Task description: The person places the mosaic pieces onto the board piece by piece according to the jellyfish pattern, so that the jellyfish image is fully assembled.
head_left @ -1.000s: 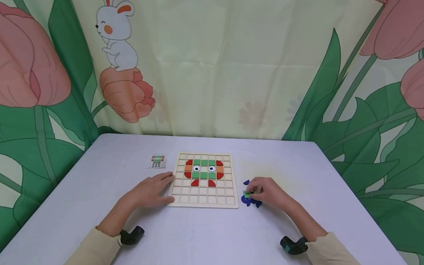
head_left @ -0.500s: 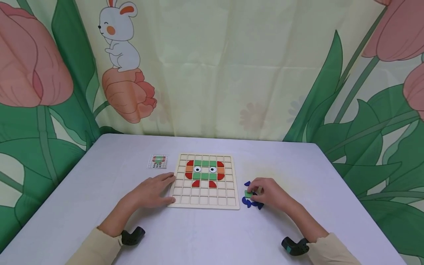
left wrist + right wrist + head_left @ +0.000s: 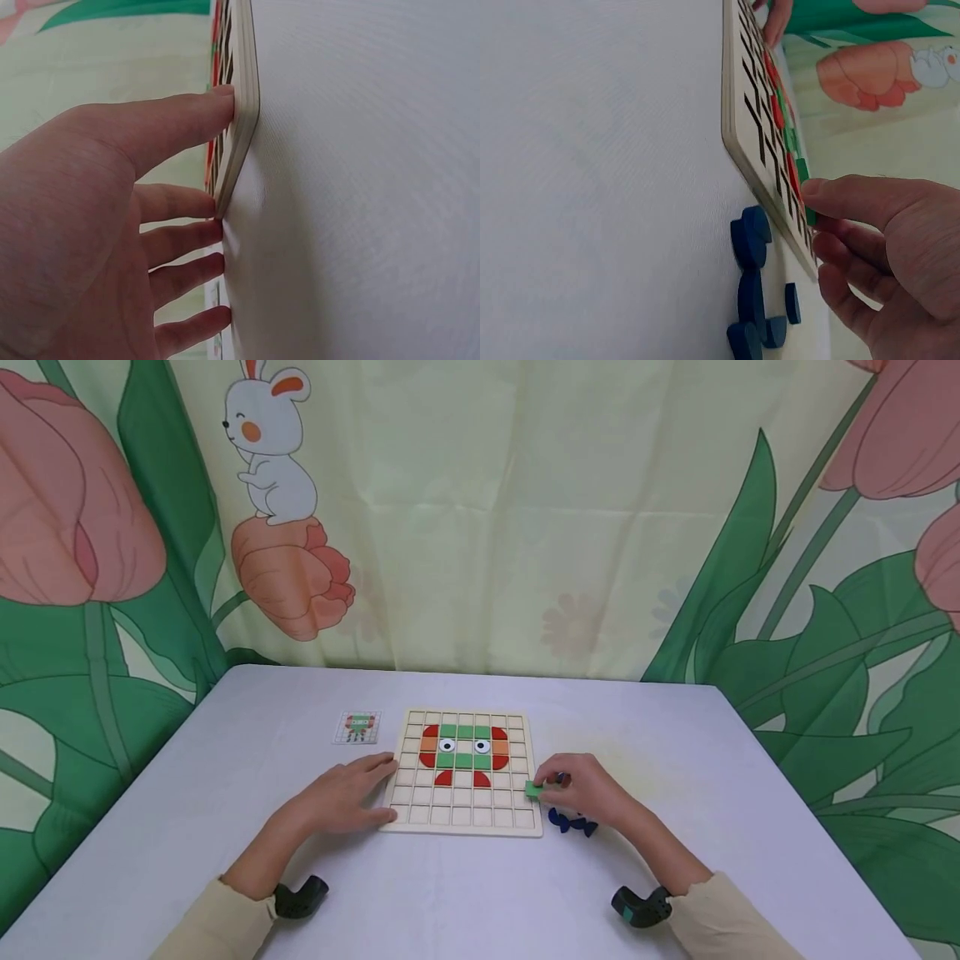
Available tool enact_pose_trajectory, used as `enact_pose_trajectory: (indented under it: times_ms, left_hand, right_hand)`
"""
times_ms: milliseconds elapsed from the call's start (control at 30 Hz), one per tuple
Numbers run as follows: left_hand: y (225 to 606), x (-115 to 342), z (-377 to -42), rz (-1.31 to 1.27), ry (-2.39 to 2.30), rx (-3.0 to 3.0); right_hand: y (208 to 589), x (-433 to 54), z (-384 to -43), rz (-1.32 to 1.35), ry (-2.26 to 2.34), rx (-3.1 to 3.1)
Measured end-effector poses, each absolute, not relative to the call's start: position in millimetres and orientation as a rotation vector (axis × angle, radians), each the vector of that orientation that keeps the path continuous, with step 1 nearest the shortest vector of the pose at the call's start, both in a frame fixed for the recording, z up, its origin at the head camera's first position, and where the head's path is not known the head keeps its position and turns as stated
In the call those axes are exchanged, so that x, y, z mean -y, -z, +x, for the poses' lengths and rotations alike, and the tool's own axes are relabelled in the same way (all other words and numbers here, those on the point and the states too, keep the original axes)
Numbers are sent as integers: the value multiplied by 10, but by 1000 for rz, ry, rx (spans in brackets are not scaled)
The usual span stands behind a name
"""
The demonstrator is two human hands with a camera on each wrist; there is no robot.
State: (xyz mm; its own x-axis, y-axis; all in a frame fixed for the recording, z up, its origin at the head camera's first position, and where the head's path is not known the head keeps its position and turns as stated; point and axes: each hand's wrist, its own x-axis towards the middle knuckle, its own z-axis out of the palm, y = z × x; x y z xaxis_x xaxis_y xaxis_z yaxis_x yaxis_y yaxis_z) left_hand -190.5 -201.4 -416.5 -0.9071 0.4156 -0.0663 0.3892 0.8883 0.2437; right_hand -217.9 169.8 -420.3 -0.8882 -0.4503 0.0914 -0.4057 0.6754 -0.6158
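A wooden grid board (image 3: 462, 817) lies on the table, its upper cells filled with red, orange and green tiles (image 3: 465, 762) and two eye tiles (image 3: 482, 747). My left hand (image 3: 337, 795) rests against the board's left edge, fingers spread and fairly straight; in the left wrist view the thumb (image 3: 180, 124) touches the rim. My right hand (image 3: 588, 789) pinches a green square tile (image 3: 532, 790) over the board's right edge. The right wrist view shows that green tile (image 3: 811, 210) between thumb and fingers, partly hidden by the thumb.
Several dark blue pieces (image 3: 572, 822), some with curved edges, lie on the white tabletop (image 3: 465, 902) right of the board. Behind the left hand is a small picture card (image 3: 357, 727) showing a figure on a grid. A printed curtain (image 3: 480, 527) hangs beyond the table.
My right hand has moved left from the blue pieces to the board's right edge, carrying the green tile. The left hand has stayed at the board's left edge.
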Motion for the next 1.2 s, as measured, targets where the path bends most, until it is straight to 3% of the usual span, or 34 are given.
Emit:
enact_pose_trajectory:
  times_ms: [733,1200]
  left_hand:
    - [4173,2024,-1906,606,-314,-2949]
    - [4200,2041,-1929,599,-300,-2947]
  right_hand:
    - [4234,-888,-2316,-877,1027,-2761]
    - [4287,-674,-2413,-909,991,-2814]
